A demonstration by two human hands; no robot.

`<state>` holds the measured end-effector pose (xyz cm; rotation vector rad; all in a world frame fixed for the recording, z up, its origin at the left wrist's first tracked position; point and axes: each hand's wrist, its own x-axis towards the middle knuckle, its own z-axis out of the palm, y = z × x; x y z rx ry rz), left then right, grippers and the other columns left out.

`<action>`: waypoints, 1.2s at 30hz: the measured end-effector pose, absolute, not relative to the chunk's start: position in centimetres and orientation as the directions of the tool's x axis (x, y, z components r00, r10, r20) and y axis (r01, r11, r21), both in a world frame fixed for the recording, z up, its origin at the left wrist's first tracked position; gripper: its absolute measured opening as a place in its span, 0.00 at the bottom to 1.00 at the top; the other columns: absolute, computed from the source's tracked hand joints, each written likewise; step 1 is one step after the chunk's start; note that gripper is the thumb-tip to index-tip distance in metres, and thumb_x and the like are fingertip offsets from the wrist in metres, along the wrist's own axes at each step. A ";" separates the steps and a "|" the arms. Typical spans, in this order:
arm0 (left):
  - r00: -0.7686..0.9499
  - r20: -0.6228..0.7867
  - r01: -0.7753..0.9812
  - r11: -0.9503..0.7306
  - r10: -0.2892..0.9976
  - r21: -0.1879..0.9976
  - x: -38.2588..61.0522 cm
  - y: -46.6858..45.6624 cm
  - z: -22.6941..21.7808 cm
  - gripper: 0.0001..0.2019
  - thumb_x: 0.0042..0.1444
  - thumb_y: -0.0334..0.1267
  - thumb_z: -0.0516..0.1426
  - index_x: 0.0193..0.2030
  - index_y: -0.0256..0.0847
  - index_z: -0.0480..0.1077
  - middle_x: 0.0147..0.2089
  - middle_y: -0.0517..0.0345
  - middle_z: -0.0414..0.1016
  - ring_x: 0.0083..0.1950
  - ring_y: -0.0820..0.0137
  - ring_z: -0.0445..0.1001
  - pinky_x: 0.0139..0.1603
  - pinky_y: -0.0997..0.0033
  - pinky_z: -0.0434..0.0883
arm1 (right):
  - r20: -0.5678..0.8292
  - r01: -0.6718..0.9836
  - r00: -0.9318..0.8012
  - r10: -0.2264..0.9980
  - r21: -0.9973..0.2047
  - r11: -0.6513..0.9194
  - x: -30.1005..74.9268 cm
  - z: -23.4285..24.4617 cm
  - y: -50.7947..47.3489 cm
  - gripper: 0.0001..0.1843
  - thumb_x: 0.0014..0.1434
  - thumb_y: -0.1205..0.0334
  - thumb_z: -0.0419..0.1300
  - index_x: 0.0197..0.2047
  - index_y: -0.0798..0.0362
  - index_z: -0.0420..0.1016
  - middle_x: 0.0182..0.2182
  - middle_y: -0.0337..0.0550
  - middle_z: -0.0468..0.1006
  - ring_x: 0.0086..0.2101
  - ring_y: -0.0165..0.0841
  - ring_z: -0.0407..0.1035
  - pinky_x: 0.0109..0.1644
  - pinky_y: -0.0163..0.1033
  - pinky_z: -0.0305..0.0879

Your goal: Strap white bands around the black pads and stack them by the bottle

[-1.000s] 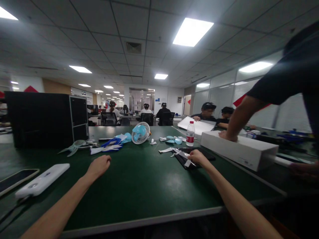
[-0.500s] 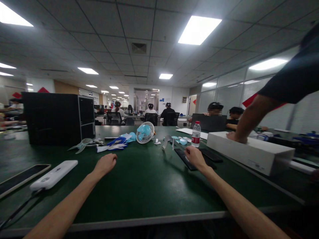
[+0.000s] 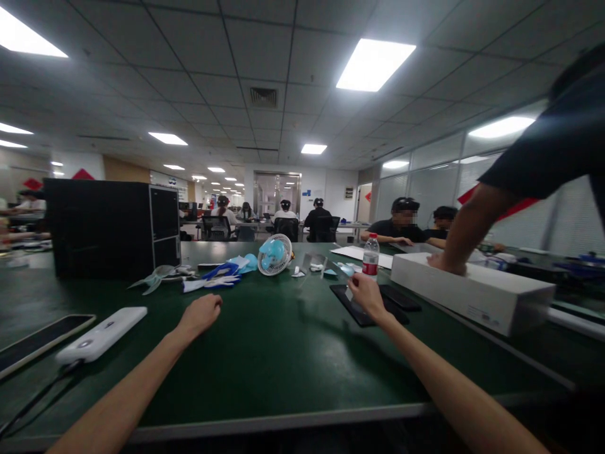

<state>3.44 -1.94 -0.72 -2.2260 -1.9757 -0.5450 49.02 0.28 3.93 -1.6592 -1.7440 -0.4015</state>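
My left hand [image 3: 201,313] rests on the green table [image 3: 265,359], curled into a loose fist with nothing visible in it. My right hand [image 3: 366,293] lies farther right, fingers closed over the near end of a flat black slab [image 3: 355,307]. A small pale scrap shows at its fingertips, too small to name. A second black slab [image 3: 401,297] lies just to the right. Thin silvery film strips [image 3: 312,261] lie beyond, near a small blue and white desk fan [image 3: 275,254].
Another person's hand [image 3: 447,263] presses on a long white box [image 3: 477,293] at the right. A water bottle [image 3: 371,255], gloves [image 3: 212,274], a black computer case [image 3: 111,228], a white power bank [image 3: 101,334] and a phone [image 3: 42,343] are on the table. People sit behind.
The silvery strips that lay on the black slab under my right hand are off it and farther back. My right hand shifted slightly; my left hand stayed put.
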 end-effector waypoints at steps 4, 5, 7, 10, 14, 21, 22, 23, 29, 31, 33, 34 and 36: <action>0.091 0.329 0.978 -0.147 0.940 0.150 3.7 -2.2 -0.6 0.17 0.58 0.38 0.45 0.45 0.39 0.72 0.47 0.49 0.75 0.47 0.63 0.73 0.47 0.65 0.69 | 0.724 0.985 -0.029 0.689 -0.095 0.141 48.3 4.5 0.9 0.13 0.63 0.64 0.48 0.35 0.57 0.73 0.37 0.49 0.75 0.36 0.33 0.68 0.38 0.34 0.57; 0.091 0.326 0.978 -0.147 0.941 0.151 3.7 -2.2 -0.6 0.17 0.58 0.38 0.45 0.45 0.40 0.72 0.47 0.49 0.75 0.47 0.63 0.73 0.46 0.65 0.69 | 0.711 0.988 -0.065 0.700 -0.055 0.147 48.0 4.5 1.0 0.13 0.63 0.65 0.47 0.38 0.56 0.72 0.39 0.49 0.74 0.37 0.34 0.68 0.39 0.34 0.57; 0.093 0.322 0.977 -0.149 0.942 0.152 3.6 -2.1 -0.7 0.17 0.58 0.38 0.45 0.45 0.40 0.72 0.47 0.49 0.75 0.47 0.63 0.73 0.46 0.65 0.69 | 0.643 0.989 -0.126 0.755 0.022 0.146 47.1 4.1 1.3 0.13 0.64 0.66 0.46 0.42 0.56 0.71 0.42 0.50 0.73 0.38 0.35 0.69 0.39 0.34 0.59; 0.093 0.320 0.975 -0.151 0.943 0.162 3.3 -1.7 -0.9 0.16 0.58 0.39 0.45 0.45 0.40 0.72 0.47 0.50 0.75 0.47 0.63 0.73 0.47 0.65 0.69 | 0.506 0.976 -0.214 0.836 0.137 0.168 45.3 3.0 1.4 0.13 0.63 0.68 0.46 0.44 0.56 0.70 0.44 0.52 0.72 0.37 0.36 0.71 0.39 0.36 0.61; 0.088 0.303 0.969 -0.152 0.949 0.193 3.0 -1.3 -1.2 0.16 0.58 0.40 0.46 0.45 0.41 0.71 0.48 0.50 0.75 0.48 0.63 0.73 0.48 0.65 0.69 | 0.369 0.923 -0.374 0.851 0.242 0.300 43.0 1.5 1.5 0.14 0.62 0.71 0.47 0.45 0.55 0.70 0.44 0.53 0.73 0.38 0.38 0.73 0.40 0.37 0.64; 0.098 0.313 0.971 -0.161 0.945 0.180 3.4 -1.7 -1.0 0.16 0.58 0.40 0.45 0.44 0.41 0.72 0.48 0.50 0.75 0.48 0.62 0.73 0.47 0.64 0.70 | 0.305 0.939 -0.334 0.892 0.190 0.287 42.0 0.5 2.6 0.15 0.61 0.72 0.47 0.42 0.57 0.74 0.43 0.55 0.76 0.42 0.40 0.73 0.43 0.39 0.65; 0.102 0.312 0.971 -0.163 0.944 0.176 3.5 -1.8 -1.0 0.16 0.58 0.40 0.45 0.44 0.41 0.72 0.48 0.50 0.75 0.48 0.62 0.73 0.47 0.64 0.70 | 0.302 0.944 -0.321 0.898 0.183 0.275 42.1 0.4 2.8 0.14 0.61 0.70 0.48 0.42 0.58 0.75 0.43 0.56 0.76 0.41 0.41 0.73 0.43 0.39 0.65; 0.104 0.310 0.971 -0.164 0.945 0.173 3.5 -1.8 -0.9 0.16 0.58 0.40 0.45 0.44 0.41 0.72 0.48 0.50 0.75 0.48 0.62 0.73 0.47 0.64 0.70 | 0.298 0.946 -0.312 0.902 0.180 0.268 42.3 0.4 2.9 0.14 0.61 0.68 0.49 0.42 0.58 0.75 0.42 0.56 0.76 0.41 0.41 0.73 0.43 0.40 0.65; 0.105 0.282 0.973 -0.157 0.954 0.169 3.5 -1.8 -0.9 0.16 0.58 0.40 0.46 0.45 0.41 0.72 0.48 0.50 0.75 0.47 0.62 0.74 0.47 0.64 0.69 | 0.416 0.995 -0.095 0.905 0.023 0.093 46.3 1.8 3.7 0.17 0.63 0.55 0.49 0.44 0.56 0.74 0.44 0.54 0.75 0.43 0.39 0.71 0.45 0.38 0.64; 0.102 0.276 0.975 -0.151 0.956 0.160 3.5 -1.6 -1.0 0.15 0.57 0.39 0.47 0.44 0.42 0.72 0.48 0.50 0.75 0.48 0.63 0.73 0.49 0.64 0.68 | 0.477 0.999 0.044 0.878 -0.027 -0.036 49.0 2.2 3.9 0.17 0.62 0.58 0.50 0.45 0.58 0.73 0.45 0.57 0.74 0.44 0.40 0.70 0.45 0.39 0.63; 0.100 0.271 0.977 -0.146 0.957 0.156 3.4 -1.5 -1.1 0.15 0.56 0.39 0.48 0.44 0.42 0.72 0.48 0.51 0.75 0.48 0.63 0.73 0.50 0.64 0.68 | 0.474 0.984 0.178 0.862 -0.058 -0.171 52.0 2.3 4.2 0.17 0.60 0.59 0.53 0.47 0.60 0.72 0.46 0.60 0.72 0.47 0.43 0.68 0.44 0.40 0.64; 0.099 0.270 0.977 -0.145 0.958 0.155 3.4 -1.4 -1.1 0.15 0.56 0.39 0.48 0.44 0.42 0.72 0.48 0.51 0.75 0.48 0.62 0.73 0.50 0.64 0.67 | 0.471 0.970 0.237 0.850 -0.074 -0.230 53.4 2.2 4.4 0.18 0.58 0.60 0.55 0.48 0.61 0.72 0.47 0.63 0.71 0.49 0.46 0.66 0.45 0.42 0.65; 0.101 0.270 0.978 -0.145 0.958 0.151 3.4 -1.4 -1.2 0.15 0.56 0.39 0.48 0.44 0.42 0.72 0.48 0.51 0.75 0.48 0.62 0.73 0.50 0.65 0.67 | 0.379 0.942 0.337 0.862 -0.138 -0.307 55.7 1.8 4.7 0.19 0.56 0.60 0.56 0.49 0.62 0.73 0.47 0.64 0.71 0.50 0.48 0.66 0.45 0.44 0.65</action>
